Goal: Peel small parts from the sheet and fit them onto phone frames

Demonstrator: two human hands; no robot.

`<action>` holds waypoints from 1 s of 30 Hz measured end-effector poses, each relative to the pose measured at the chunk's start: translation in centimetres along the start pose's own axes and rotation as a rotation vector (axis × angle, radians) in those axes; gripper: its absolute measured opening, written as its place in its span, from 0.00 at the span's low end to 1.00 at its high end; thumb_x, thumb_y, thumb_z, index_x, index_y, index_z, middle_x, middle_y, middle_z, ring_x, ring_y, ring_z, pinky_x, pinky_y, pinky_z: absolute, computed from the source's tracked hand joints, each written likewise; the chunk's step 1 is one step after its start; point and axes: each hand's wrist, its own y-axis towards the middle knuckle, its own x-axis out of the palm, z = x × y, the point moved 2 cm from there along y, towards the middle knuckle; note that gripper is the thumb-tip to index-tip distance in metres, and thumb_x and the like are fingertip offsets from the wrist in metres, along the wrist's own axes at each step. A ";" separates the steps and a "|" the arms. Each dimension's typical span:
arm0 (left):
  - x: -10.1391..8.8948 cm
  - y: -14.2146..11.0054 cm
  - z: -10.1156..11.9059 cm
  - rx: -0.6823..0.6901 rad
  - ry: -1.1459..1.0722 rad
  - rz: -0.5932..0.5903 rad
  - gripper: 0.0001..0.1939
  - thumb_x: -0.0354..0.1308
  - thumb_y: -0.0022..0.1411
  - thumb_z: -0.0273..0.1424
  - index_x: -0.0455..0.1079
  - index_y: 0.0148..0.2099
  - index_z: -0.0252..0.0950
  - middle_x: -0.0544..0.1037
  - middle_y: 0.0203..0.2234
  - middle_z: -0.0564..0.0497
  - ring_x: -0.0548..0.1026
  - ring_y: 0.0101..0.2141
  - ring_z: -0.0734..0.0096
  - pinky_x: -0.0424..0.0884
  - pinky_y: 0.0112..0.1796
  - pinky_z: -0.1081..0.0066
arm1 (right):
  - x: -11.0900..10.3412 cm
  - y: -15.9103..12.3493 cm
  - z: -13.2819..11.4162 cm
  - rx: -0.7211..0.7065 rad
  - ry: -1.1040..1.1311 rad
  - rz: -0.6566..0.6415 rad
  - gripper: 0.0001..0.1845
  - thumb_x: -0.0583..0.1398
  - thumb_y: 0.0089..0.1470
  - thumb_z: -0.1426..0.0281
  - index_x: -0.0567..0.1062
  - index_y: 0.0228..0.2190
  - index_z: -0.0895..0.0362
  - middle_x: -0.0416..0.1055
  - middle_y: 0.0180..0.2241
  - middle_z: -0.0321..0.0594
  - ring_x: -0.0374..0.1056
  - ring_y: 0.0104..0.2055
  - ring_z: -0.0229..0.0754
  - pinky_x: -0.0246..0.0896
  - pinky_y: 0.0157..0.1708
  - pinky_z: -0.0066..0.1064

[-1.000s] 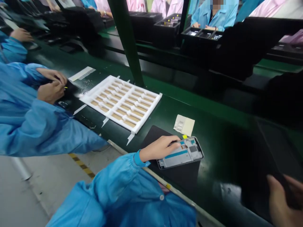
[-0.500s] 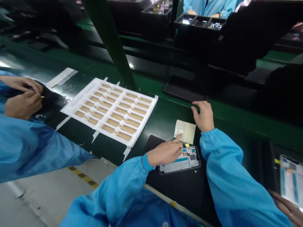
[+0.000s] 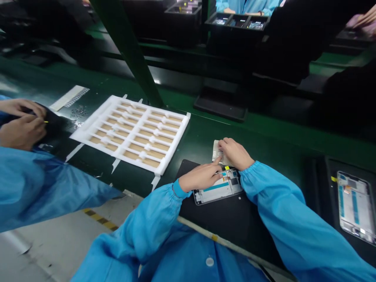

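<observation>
A phone frame [image 3: 219,192] with blue strips and a yellow tab lies on a black mat in front of me. Just beyond it is a small pale sheet [image 3: 216,149] with rows of short silvery strips. My left hand [image 3: 201,177] reaches over the phone's upper edge, its index finger stretched out to the sheet and its other fingers bent over the frame. My right hand [image 3: 236,153] is on the sheet, covering much of it. Its fingers are bent together at the strips, near my left fingertip; anything between them is hidden.
A white foam tray [image 3: 160,169] with tan slots is taped to the bench at left. Beyond it are a strip sheet [image 3: 69,98] and a co-worker's hands [image 3: 25,123]. Another phone frame [image 3: 355,203] lies at right. A green post [image 3: 129,51] slants behind the tray.
My right hand has moved left and down from beside the sheet onto it, and its fingers have closed. My left hand stays at the sheet. The view has shifted slightly.
</observation>
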 end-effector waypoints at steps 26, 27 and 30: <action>1.6 -9.0 2.9 0.110 0.469 0.332 0.15 0.48 0.71 0.27 0.67 0.57 0.39 0.81 0.44 0.49 0.81 0.38 0.63 0.72 0.36 0.70 | -5.3 -13.8 -9.8 0.170 0.854 -0.039 0.09 0.57 0.63 0.68 0.65 0.45 0.51 0.74 0.33 0.34 0.73 0.35 0.40 0.69 0.35 0.31; 2.0 -9.1 2.8 0.150 0.421 0.395 0.15 0.48 0.72 0.29 0.66 0.58 0.39 0.80 0.46 0.48 0.81 0.40 0.64 0.73 0.37 0.70 | -4.7 -13.8 -9.9 0.166 0.813 -0.083 0.08 0.56 0.63 0.69 0.64 0.45 0.50 0.74 0.32 0.33 0.73 0.35 0.39 0.68 0.35 0.30; 2.9 -9.6 2.5 0.279 0.233 0.604 0.17 0.53 0.71 0.36 0.66 0.58 0.37 0.80 0.48 0.48 0.81 0.41 0.67 0.74 0.40 0.71 | -4.1 -13.4 -9.9 0.156 0.693 -0.120 0.07 0.56 0.63 0.71 0.63 0.43 0.50 0.74 0.31 0.31 0.71 0.33 0.38 0.63 0.32 0.29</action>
